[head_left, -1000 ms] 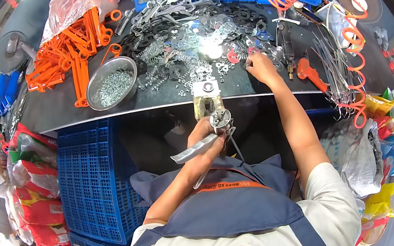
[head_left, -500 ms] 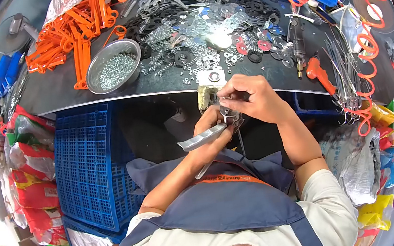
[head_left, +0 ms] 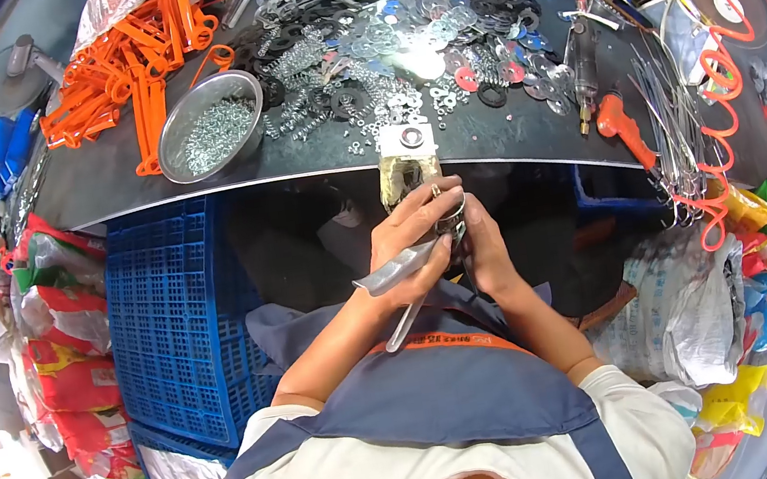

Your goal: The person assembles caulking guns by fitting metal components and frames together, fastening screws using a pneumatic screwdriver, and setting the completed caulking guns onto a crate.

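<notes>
My left hand [head_left: 411, 240] is wrapped round a metal assembly with grey lever-like handles [head_left: 399, 269], held in front of the apron just below the bench edge. One flat handle sticks out to the left and a thinner one points down. On the right side of the same assembly, my right hand [head_left: 487, 249] has its fingers closed against it. The assembly's round upper end shows between the hands; its inner parts are covered by fingers. Just beyond the hands, a small fixture with a pale top and a ring [head_left: 411, 139] projects from the bench edge.
Springs, nuts and washers [head_left: 434, 41] cover the bench [head_left: 308, 157]. A steel bowl of small hardware [head_left: 170, 152] stands left, near orange ring-ended parts [head_left: 143, 97]. Right lie an air tool [head_left: 585, 74], an orange-handled tool [head_left: 621, 126] and wire rods [head_left: 673, 135]. Blue crates [head_left: 169, 328] stand below left.
My right hand has come down from above the assembly to its right side. My left fingers have shifted up over its top, and the assembly has turned slightly.
</notes>
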A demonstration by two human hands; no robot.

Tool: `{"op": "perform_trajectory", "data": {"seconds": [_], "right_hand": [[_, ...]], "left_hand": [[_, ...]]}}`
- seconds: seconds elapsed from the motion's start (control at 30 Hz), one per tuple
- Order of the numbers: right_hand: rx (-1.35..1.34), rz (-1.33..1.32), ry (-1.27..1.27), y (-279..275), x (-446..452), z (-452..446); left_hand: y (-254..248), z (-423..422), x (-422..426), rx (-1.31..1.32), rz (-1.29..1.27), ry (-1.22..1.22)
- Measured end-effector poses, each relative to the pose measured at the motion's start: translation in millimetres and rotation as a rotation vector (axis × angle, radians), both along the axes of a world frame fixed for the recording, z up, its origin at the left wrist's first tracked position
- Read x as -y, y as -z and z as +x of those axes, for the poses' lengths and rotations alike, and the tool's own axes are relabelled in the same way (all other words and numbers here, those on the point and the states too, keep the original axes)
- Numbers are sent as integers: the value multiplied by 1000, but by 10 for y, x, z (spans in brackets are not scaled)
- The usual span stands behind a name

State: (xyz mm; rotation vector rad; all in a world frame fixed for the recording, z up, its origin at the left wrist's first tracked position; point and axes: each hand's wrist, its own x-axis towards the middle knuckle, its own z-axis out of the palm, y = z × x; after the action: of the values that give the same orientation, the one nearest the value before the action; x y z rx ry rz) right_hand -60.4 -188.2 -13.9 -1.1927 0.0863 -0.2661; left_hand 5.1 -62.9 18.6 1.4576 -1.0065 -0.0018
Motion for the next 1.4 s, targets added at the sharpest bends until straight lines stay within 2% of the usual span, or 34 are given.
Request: {"op": "perform_trajectory", "data": {"seconds": [0.03, 0.13, 0.2, 0.27, 0.33, 0.4, 0.43, 0.47, 0.6, 0.67, 0.73, 0.8, 0.87, 0.93, 0.97, 1.03, 1.13, 1.17, 1.2, 1.27, 1.33, 1.4], "right_hand": [[-86, -99, 23, 36, 47, -72], [-6, -239, 123, 67, -6, -23], [-24, -209, 138, 1, -40, -28], [-51, -281, 20, -58, 9, -25], [39, -282, 41, -31, 101, 81], [133, -370, 202, -76, 285, 188], [128, -554, 311, -87, 461, 243], [121, -735, 420, -83, 665, 294], [30, -860, 577, -35, 1117, 470], [51, -887, 576, 14, 1191, 578], [44, -1060, 575, -16, 1234, 679], [-21, -1050, 561, 13, 1354, 811], [56, -1448, 657, 65, 1490, 979], [-10, -1434, 596, 109, 1564, 1136], [-35, -1540, 541, 132, 1595, 1194], [-18, -1684, 476, 103, 1596, 1281], [260, -1802, 698, 7, 1500, 1305], [340, -1771, 752, -38, 1458, 1295], [335, -1768, 748, -108, 1383, 1255], [315, -1473, 782, -228, 1171, 1108], [115, -1050, 578, -310, 973, 906], [-81, -595, 304, -281, 803, 733]], "left_hand": [[61, -27, 19, 4, 15, 19], [142, -73, 31, 3, 42, 21], [145, -23, -9, 23, -2, 13], [77, 19, -75, 66, -61, -5], [37, 84, -169, 179, -148, -52], [48, 71, -219, 199, -279, -87], [68, 28, -227, 221, -308, -64], [136, -143, -191, 17, -401, 21], [301, -309, 223, 144, -394, 179], [372, -198, 375, 152, -474, 127], [156, -77, 335, 241, -425, -13], [-126, 66, 237, 309, -540, -102], [-403, 202, -44, 363, -394, -139], [-527, 283, -281, 400, -176, -39], [-584, 279, -314, 457, -70, -47], [-391, 268, -320, 469, 46, -106], [213, 306, -168, 622, 55, -372], [374, 273, -128, 611, 73, -434], [485, 228, -75, 633, 222, -503], [731, 200, 78, 583, 326, -544], [697, 227, 89, 610, 396, -548], [587, 269, 6, 524, 481, -412]]}}
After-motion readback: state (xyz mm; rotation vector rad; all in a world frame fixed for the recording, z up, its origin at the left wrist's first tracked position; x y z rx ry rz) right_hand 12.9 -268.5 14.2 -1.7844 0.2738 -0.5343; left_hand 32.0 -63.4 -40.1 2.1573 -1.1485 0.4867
